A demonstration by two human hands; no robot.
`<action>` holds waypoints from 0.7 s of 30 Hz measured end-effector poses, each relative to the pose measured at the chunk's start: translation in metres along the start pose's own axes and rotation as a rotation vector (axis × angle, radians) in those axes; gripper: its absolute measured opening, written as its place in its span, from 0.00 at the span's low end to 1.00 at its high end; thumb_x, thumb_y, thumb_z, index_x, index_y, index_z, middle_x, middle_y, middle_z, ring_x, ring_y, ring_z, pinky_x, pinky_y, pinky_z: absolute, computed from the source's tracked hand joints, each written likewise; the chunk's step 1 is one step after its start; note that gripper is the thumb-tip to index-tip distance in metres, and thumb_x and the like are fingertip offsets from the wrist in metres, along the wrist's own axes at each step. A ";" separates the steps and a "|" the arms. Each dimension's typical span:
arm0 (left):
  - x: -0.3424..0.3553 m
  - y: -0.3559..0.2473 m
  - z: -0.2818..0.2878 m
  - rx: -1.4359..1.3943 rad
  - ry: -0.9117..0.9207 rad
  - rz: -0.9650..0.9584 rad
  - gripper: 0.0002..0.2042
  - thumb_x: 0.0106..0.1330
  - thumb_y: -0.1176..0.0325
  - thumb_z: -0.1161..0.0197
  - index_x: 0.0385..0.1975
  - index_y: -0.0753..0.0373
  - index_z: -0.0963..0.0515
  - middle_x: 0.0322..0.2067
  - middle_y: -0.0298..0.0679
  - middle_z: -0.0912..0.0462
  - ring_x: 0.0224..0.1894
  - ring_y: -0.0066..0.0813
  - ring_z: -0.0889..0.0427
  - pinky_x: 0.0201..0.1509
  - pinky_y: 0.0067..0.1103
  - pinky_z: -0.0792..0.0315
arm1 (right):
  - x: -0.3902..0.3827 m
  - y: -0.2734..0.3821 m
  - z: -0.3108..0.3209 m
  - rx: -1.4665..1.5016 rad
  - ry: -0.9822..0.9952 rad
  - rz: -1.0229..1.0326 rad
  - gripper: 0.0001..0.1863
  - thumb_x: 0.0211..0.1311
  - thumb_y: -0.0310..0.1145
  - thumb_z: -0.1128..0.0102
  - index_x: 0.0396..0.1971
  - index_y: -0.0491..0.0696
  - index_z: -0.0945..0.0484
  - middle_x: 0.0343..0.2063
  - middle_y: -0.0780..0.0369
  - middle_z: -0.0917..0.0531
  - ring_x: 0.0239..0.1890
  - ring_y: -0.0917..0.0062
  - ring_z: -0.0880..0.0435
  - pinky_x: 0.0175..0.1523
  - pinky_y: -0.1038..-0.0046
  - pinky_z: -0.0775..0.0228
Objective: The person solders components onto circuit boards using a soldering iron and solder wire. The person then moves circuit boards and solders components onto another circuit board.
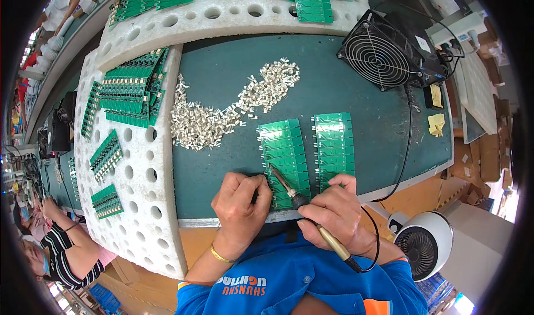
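Observation:
My right hand (334, 212) is wrapped round a soldering iron (332, 241) with a gold-coloured handle and a black cord. Its metal tip slants down to the left edge of a green circuit board panel (285, 142) at the table's front. Against that same edge, my left hand (243, 203) is closed in a pinch; whatever its fingers hold is too small or hidden to name. A second green circuit board panel (334, 142) lies just to the right, apart from the first.
Small white connectors (203, 123) are heaped on the green table (222, 59). White foam slabs (139, 170) with round holes carry several more boards (128, 87) at left and back. A black fan (381, 53) stands back right; a white fan (425, 245) is right. Another person (72, 248) sits far left.

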State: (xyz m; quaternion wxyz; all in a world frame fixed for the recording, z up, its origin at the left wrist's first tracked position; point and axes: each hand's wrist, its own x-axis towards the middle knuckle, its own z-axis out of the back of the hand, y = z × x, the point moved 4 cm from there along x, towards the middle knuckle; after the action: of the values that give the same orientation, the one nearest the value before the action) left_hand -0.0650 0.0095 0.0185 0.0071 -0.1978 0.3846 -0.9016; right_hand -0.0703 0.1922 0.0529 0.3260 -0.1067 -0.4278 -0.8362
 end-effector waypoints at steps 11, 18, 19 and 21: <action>-0.002 0.000 0.002 -0.020 0.024 0.038 0.06 0.49 0.81 0.30 0.25 0.62 0.17 0.20 0.37 0.26 0.19 0.31 0.25 0.21 0.25 0.31 | -0.004 0.003 0.003 0.017 0.015 -0.017 0.15 0.43 0.32 0.25 0.34 0.52 0.18 0.24 0.68 0.22 0.24 0.75 0.25 0.46 0.63 0.36; 0.000 0.003 0.001 -0.062 -0.006 0.062 0.05 0.53 0.82 0.30 0.27 0.65 0.17 0.22 0.34 0.26 0.20 0.18 0.31 0.20 0.17 0.38 | -0.001 -0.002 0.002 0.015 -0.015 -0.018 0.15 0.43 0.32 0.26 0.34 0.51 0.18 0.23 0.67 0.21 0.24 0.74 0.24 0.45 0.62 0.36; 0.001 0.003 0.001 -0.070 -0.014 0.062 0.05 0.53 0.83 0.31 0.27 0.66 0.17 0.22 0.34 0.26 0.20 0.18 0.31 0.21 0.17 0.38 | 0.000 -0.003 0.002 0.021 -0.019 -0.020 0.15 0.43 0.31 0.26 0.34 0.51 0.18 0.23 0.67 0.21 0.24 0.74 0.24 0.45 0.62 0.36; 0.002 0.004 0.000 -0.067 -0.009 0.058 0.05 0.53 0.83 0.31 0.27 0.65 0.17 0.22 0.34 0.26 0.20 0.18 0.31 0.21 0.17 0.38 | 0.001 -0.004 0.002 0.024 -0.023 -0.022 0.15 0.43 0.31 0.26 0.34 0.51 0.18 0.23 0.67 0.21 0.24 0.74 0.24 0.45 0.62 0.36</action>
State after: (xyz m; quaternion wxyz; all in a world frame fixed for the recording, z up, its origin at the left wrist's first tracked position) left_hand -0.0673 0.0063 0.0166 0.0282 -0.1906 0.4200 -0.8868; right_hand -0.0737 0.1945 0.0523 0.3128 -0.1078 -0.4426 -0.8334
